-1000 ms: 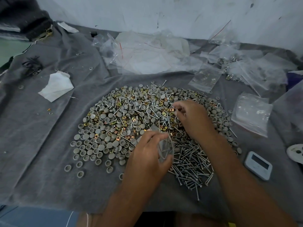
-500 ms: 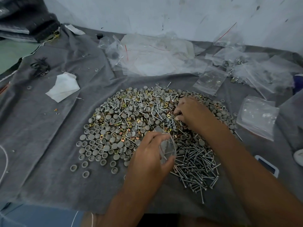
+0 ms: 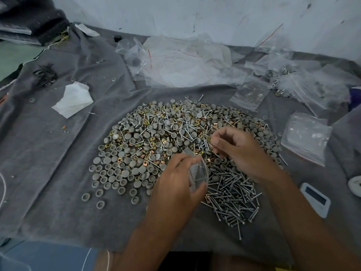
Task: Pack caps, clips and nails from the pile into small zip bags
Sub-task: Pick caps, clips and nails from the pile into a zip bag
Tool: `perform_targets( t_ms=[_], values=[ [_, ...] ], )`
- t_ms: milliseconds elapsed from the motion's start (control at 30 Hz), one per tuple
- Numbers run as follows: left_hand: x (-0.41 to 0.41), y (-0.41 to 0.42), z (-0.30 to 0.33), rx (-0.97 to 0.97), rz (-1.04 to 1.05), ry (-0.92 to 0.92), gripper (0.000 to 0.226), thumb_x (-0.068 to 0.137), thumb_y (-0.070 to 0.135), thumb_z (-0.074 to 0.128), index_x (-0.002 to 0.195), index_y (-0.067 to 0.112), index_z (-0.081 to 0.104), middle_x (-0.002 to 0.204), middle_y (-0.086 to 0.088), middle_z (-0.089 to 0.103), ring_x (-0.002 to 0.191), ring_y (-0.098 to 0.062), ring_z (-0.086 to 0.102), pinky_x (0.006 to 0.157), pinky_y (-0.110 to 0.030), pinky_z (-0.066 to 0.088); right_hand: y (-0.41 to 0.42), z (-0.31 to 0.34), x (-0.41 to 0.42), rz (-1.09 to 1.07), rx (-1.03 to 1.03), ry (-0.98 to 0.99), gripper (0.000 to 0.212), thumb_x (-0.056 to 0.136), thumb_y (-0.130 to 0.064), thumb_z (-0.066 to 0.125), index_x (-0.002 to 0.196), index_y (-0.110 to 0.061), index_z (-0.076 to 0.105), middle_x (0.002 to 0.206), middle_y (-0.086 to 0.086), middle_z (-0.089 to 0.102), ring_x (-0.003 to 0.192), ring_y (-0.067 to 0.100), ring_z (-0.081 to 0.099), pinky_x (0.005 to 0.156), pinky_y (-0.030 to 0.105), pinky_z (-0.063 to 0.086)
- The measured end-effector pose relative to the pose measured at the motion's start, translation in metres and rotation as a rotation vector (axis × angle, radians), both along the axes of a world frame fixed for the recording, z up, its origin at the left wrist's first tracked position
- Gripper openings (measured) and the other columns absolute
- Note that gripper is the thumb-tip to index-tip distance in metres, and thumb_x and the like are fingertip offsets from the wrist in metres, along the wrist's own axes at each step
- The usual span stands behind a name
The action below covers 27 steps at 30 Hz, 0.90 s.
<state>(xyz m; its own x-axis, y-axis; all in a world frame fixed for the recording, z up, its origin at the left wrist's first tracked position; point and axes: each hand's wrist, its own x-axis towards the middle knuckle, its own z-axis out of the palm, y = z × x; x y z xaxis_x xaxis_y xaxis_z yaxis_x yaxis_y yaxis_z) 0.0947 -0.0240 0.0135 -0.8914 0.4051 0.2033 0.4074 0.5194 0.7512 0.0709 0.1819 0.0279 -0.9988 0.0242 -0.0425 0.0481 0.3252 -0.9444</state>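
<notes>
A small clear zip bag (image 3: 197,173) is held in the left hand (image 3: 175,192), with the thumb curled against its near side and the fingers bent over its far edge; the bag's mouth is turned toward the pile. The right hand (image 3: 240,151) is raised just above the pile, its fingertips (image 3: 214,142) drawn together in a pinch on small pieces, among which at least one nail appears to be held; what else is pinched cannot be made out. The two hands are close together, the right one just beyond and to the right of the bag.

Beneath them a broad pile (image 3: 156,145) of grey caps (image 3: 109,169), brass-coloured clips (image 3: 145,163) and nails is spread over the middle of a grey cloth (image 3: 48,153). The caps are thickest toward the left of the heap, and a denser bundle of nails (image 3: 232,200) lies at its near right, close to the cloth's near edge.

A stack of empty zip bags (image 3: 306,137) is seen near the right edge of the cloth. Along the far edge a heap of clear plastic bags (image 3: 185,65) is strewn. A crumpled white tissue (image 3: 73,98) lies toward the left edge, and a small white device (image 3: 316,200) rests near the near right corner.
</notes>
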Motion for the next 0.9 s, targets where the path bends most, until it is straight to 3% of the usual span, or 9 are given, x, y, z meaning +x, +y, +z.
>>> perform_targets(
  t_ms=[100,167,267,367,500,633,900],
  values=[
    [-0.001,0.002,-0.001,-0.005,0.006,-0.007,0.05,0.081,0.029,0.077,0.128,0.028,0.061,0.114,0.022,0.049,0.078,0.005,0.049,0.07,-0.011,0.043,-0.008,0.006,0.018,0.038,-0.242,-0.05,0.01,0.086,-0.036,0.067,0.091,-0.031,0.073,0.076,-0.007,0.065,0.074,0.011,0.061,0.068,0.027,0.053],
    [-0.001,0.004,-0.001,-0.001,0.004,-0.014,0.049,0.081,0.029,0.077,0.128,0.028,0.06,0.114,0.021,0.049,0.078,0.004,0.049,0.07,-0.013,0.045,-0.01,0.01,0.028,0.066,-0.27,-0.026,0.013,0.087,-0.033,0.067,0.096,-0.03,0.075,0.077,-0.004,0.064,0.073,0.011,0.059,0.066,0.022,0.052],
    [-0.002,0.005,0.0,0.0,0.0,-0.018,0.047,0.082,0.029,0.077,0.126,0.027,0.06,0.114,0.019,0.05,0.077,0.003,0.049,0.07,-0.015,0.046,-0.014,0.018,0.04,0.11,-0.134,0.017,0.014,0.089,-0.033,0.068,0.098,-0.025,0.075,0.075,-0.002,0.063,0.066,0.006,0.057,0.06,0.018,0.049],
    [-0.003,0.005,0.0,0.001,0.002,-0.027,0.048,0.082,0.03,0.076,0.127,0.027,0.06,0.115,0.019,0.05,0.078,0.002,0.049,0.072,-0.017,0.047,-0.018,0.021,0.047,0.107,0.206,0.053,0.007,0.091,-0.035,0.068,0.093,-0.03,0.072,0.073,-0.016,0.064,0.063,-0.002,0.056,0.059,0.008,0.041],
    [-0.002,0.007,0.001,-0.005,0.006,-0.022,0.048,0.083,0.034,0.075,0.128,0.026,0.06,0.118,0.018,0.049,0.08,0.0,0.049,0.073,-0.022,0.052,-0.026,0.023,0.052,0.089,0.605,0.127,0.01,0.091,-0.043,0.064,0.092,-0.034,0.068,0.084,-0.02,0.061,0.085,-0.004,0.055,0.07,0.008,0.035],
    [-0.002,0.006,0.001,-0.004,0.005,-0.023,0.049,0.083,0.03,0.076,0.129,0.025,0.061,0.118,0.016,0.051,0.078,0.0,0.049,0.074,-0.025,0.053,-0.031,0.021,0.053,0.049,0.688,0.178,0.012,0.087,-0.038,0.072,0.095,-0.029,0.074,0.082,-0.019,0.061,0.08,-0.004,0.055,0.071,0.011,0.037],
    [-0.002,0.005,0.001,-0.001,0.015,-0.029,0.05,0.082,0.029,0.077,0.129,0.025,0.061,0.118,0.018,0.051,0.079,-0.001,0.049,0.075,-0.024,0.053,-0.028,0.031,0.057,-0.018,0.639,0.256,0.011,0.086,-0.028,0.077,0.097,-0.031,0.078,0.081,-0.026,0.066,0.079,-0.012,0.06,0.072,0.003,0.04]
  ],
)
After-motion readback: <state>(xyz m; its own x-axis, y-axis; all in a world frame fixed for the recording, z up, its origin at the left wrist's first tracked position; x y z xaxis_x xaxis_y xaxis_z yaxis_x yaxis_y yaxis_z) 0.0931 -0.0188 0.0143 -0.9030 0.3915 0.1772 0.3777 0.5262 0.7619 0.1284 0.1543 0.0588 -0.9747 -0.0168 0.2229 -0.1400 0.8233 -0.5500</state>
